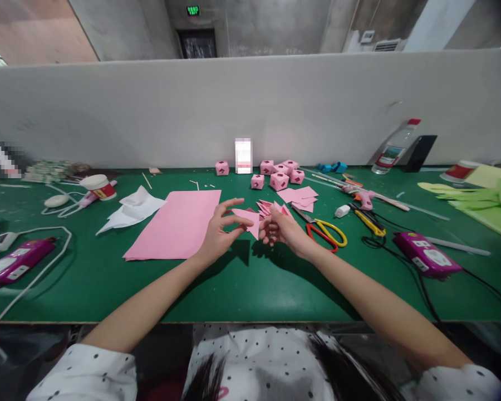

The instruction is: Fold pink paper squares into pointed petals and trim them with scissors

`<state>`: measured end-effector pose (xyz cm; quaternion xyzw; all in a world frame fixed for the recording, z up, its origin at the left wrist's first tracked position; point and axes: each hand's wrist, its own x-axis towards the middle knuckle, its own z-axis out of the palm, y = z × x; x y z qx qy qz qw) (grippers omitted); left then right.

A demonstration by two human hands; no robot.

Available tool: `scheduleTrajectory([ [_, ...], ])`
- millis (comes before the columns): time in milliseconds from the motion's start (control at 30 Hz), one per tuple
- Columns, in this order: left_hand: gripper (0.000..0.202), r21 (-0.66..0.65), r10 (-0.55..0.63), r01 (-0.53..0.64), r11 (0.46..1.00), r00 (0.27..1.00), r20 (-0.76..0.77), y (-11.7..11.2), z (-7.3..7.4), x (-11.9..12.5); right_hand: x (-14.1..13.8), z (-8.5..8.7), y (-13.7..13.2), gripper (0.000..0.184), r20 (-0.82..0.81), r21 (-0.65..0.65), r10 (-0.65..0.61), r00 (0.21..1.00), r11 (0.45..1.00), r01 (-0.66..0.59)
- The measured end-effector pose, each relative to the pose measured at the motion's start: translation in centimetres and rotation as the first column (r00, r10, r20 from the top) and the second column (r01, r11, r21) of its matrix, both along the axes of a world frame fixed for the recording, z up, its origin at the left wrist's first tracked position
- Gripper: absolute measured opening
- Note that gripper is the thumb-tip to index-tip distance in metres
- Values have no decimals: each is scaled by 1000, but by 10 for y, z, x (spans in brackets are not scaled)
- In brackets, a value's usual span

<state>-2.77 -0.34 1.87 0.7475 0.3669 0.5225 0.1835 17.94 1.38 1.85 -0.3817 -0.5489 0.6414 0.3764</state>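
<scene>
A small folded piece of pink paper (pixel 250 220) is pinched between the thumb and fingers of my left hand (pixel 220 229), above the green table. Close by on its right, my right hand (pixel 281 228) has curled fingers near the paper's edge; whether they grip it I cannot make out. Behind my right hand lies a pile of folded pink paper pieces (pixel 265 207), partly hidden by it. Small pink squares (pixel 301 196) lie farther back. Left of my hands is a stack of large pink sheets (pixel 179 223). Several folded pink paper cubes (pixel 279 181) stand toward the back.
Scissors (pixel 326 234), a utility knife (pixel 369 221) and a pink glue gun (pixel 361 199) lie to the right. A purple power box (pixel 426 255) trails black cables. On the left are crumpled white paper (pixel 133 209), a paper cup (pixel 100 187) and another purple box (pixel 19 260). A phone (pixel 243 155) stands upright at the back.
</scene>
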Motion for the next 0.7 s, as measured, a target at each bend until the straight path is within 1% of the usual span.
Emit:
scheduleTrajectory([
  [33,10,28,20,-20,999,1000,-11,0,-1,0,-1,-1,-1,54,13,3,30,999,1000,-30],
  [100,9,40,24,-23,999,999,-23,1,-3,0,-3,-3,-4,42,32,67,61,998,996,-64],
  [167,10,21,14,-14,1000,1000,8,1,-4,2,-5,-4,-5,34,30,155,45,999,987,-49],
  [233,19,-58,15,-8,998,994,111,0,-2,5,-5,-4,-5,32,20,217,2,1000,976,-6],
  [267,28,-129,13,11,992,982,186,0,-1,6,-5,-3,-4,31,23,242,-16,1000,970,10],
  [300,34,-222,7,55,974,963,270,0,1,8,-4,-2,-3,31,32,266,-25,999,964,16],
  [333,40,-333,-15,125,935,950,313,0,2,9,-3,-2,-3,30,43,286,-26,999,958,13],
  [400,52,-502,-18,232,833,918,395,0,4,11,-2,0,-1,30,66,315,-17,998,949,-4],
  [433,59,-551,0,264,791,902,431,0,5,12,-1,0,-1,30,74,326,-13,997,945,-12],
  [500,70,-597,52,290,748,871,489,0,6,13,-1,0,-1,30,82,340,-16,996,940,-13],
  [533,71,-611,56,303,731,866,497,-1,6,13,-1,-1,-1,30,89,347,-19,996,938,-13],
  [567,67,-627,32,322,710,874,484,-1,6,12,-1,-2,-1,31,99,353,-21,995,936,-15],
  [633,53,-658,-63,355,664,903,425,-3,6,11,-1,-4,0,32,122,365,-21,992,931,-25],
  [700,43,-668,-149,374,643,917,370,-3,6,10,-2,-4,1,34,150,382,-16,989,923,-42],
])
